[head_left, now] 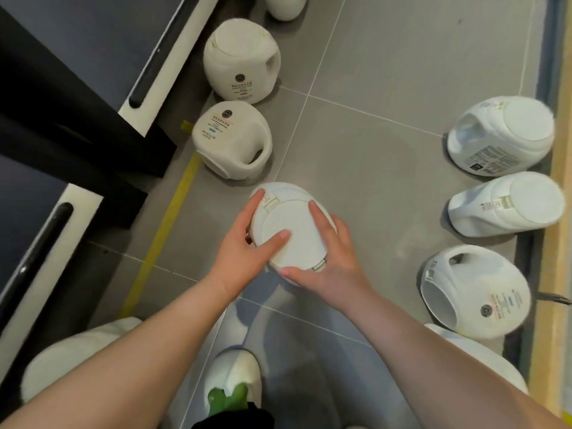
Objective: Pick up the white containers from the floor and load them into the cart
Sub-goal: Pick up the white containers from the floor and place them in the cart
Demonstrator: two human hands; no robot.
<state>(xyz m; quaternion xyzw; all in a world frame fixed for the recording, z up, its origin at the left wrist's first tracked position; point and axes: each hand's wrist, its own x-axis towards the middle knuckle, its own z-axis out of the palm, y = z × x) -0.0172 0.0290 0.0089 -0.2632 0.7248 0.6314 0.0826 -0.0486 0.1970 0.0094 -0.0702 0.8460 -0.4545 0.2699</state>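
Observation:
A white container point(294, 233) is in the middle of the view, its flat bottom facing the camera. My left hand point(247, 243) grips its left side, thumb across the bottom. My right hand point(331, 258) grips its right side, fingers curled round the edge. Whether it rests on the floor or is lifted I cannot tell. Several more white containers lie on the grey tiled floor: two at the upper left point(241, 60) point(232, 139) and three along the right point(501, 134) point(507, 204) point(473, 292). The dark cart point(77, 97) with white-edged shelves stands at the left.
A yellow tape line point(167, 227) runs on the floor beside the cart. A wooden edge point(557, 212) borders the right side. Another container point(286, 6) sits at the top, more white ones at the bottom corners. My white shoe point(232, 379) is at the bottom centre.

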